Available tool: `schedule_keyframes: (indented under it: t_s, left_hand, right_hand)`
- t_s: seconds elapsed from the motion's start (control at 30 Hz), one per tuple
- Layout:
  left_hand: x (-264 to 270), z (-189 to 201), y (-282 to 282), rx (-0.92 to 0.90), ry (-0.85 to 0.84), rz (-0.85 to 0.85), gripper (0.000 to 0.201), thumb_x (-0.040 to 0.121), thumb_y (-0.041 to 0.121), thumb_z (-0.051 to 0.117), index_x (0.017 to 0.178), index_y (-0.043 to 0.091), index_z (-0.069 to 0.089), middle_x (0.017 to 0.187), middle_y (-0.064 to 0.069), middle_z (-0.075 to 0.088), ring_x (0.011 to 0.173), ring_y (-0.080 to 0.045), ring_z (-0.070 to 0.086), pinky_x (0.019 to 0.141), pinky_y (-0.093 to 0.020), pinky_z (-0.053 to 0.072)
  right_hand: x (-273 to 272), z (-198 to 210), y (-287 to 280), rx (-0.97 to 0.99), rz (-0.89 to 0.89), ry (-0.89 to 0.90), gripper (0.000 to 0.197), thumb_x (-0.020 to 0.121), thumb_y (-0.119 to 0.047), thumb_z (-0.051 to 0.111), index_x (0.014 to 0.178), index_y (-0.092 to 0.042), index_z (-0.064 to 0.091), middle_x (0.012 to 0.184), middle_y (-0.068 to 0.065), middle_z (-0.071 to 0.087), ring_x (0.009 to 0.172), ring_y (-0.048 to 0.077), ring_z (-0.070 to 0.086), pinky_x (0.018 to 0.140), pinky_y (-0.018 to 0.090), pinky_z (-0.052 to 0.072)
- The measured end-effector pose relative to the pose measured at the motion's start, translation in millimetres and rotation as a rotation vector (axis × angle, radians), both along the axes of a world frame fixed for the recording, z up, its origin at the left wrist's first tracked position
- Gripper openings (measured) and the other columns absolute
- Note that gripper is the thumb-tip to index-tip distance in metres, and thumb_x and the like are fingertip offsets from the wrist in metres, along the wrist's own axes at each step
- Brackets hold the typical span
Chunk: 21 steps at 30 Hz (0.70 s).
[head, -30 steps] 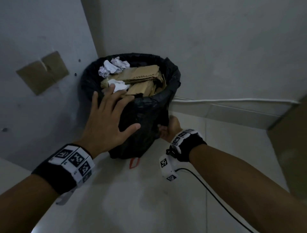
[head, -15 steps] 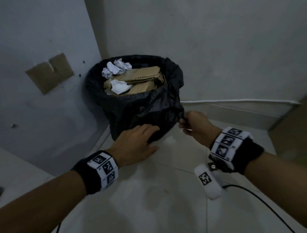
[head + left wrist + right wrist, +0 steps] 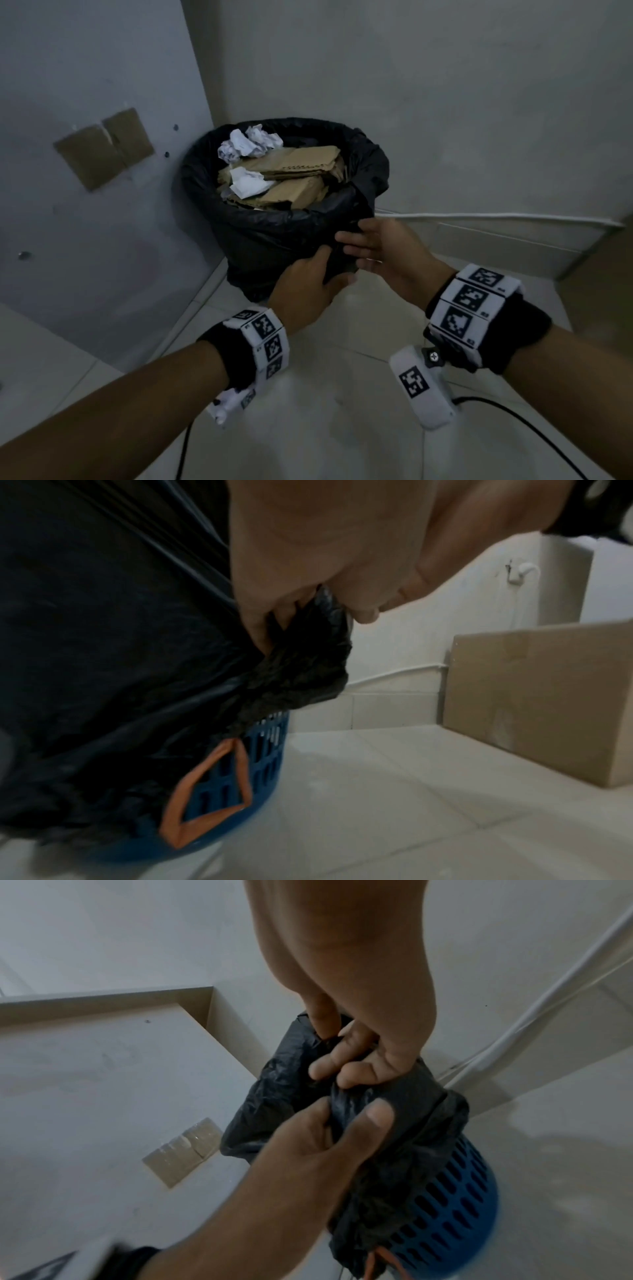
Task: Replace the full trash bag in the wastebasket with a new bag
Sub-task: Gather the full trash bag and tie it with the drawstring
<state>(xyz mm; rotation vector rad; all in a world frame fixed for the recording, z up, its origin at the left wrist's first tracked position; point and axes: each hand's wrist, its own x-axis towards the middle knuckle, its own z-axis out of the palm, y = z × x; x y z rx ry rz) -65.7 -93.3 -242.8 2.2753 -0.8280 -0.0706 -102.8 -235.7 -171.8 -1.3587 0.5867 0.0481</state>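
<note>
A blue slotted wastebasket [image 3: 263, 753] stands in the room's corner, lined with a black trash bag [image 3: 274, 236]. The bag is filled with cardboard pieces [image 3: 298, 171] and crumpled paper [image 3: 250, 142]. At the bag's near right side, loose plastic is gathered into a bunch. My left hand [image 3: 325, 270] grips that bunch between thumb and fingers, as the left wrist view [image 3: 291, 620] shows. My right hand [image 3: 352, 250] is just above it, its fingers curled onto the same fold [image 3: 335, 1064]. An orange drawstring loop [image 3: 209, 785] hangs low against the basket.
Walls close in behind and to the left of the basket. A cardboard box [image 3: 548, 702] stands on the floor to the right. A white cable [image 3: 496, 216] runs along the back wall's base, and a black cord [image 3: 513, 421] trails on the tiled floor.
My left hand went from the bag's rim down its side, then right onto the gathered fold. My right hand rose from beside the basket's base to that fold.
</note>
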Motion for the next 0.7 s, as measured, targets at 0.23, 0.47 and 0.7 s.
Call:
schedule_keyframes:
  t_s: [0.23,0.47,0.7]
  left_hand:
    - [-14.9,10.3,29.3,-0.112,-0.018,-0.016,0.030,0.099,0.036,0.043,0.112,0.010,0.048,0.096,-0.005,0.061,0.082,-0.018,0.056,0.065,-0.029,0.043]
    - [-4.8,16.7,38.5,-0.196,0.025,0.044,0.009,0.102,0.028,0.039,0.100,0.019,0.043,0.084,0.001,0.057,0.071,-0.012,0.054,0.052,-0.020,0.036]
    - [-6.4,5.1,29.7,-0.090,0.031,0.032,0.036,0.100,0.037,0.040,0.129,0.017,0.036,0.119,-0.003,0.052,0.102,-0.019,0.054,0.082,-0.036,0.050]
  right_hand:
    - [-9.2,-40.2,3.5,-0.050,0.027,0.352,0.058,0.095,-0.049,0.049,0.138,-0.012,0.039,0.132,0.019,0.048,0.110,0.040,0.052,0.080,0.045,0.048]
    - [6.0,-44.0,30.2,0.237,0.070,0.152,0.031,0.102,-0.029,0.036,0.110,-0.011,0.060,0.108,0.018,0.065,0.096,0.036,0.062,0.079,0.043,0.056]
    - [2.4,-35.0,30.4,0.108,-0.110,0.066,0.025,0.094,-0.008,0.044,0.114,-0.005,0.058,0.091,0.012,0.063,0.067,0.021,0.061,0.052,0.030,0.051]
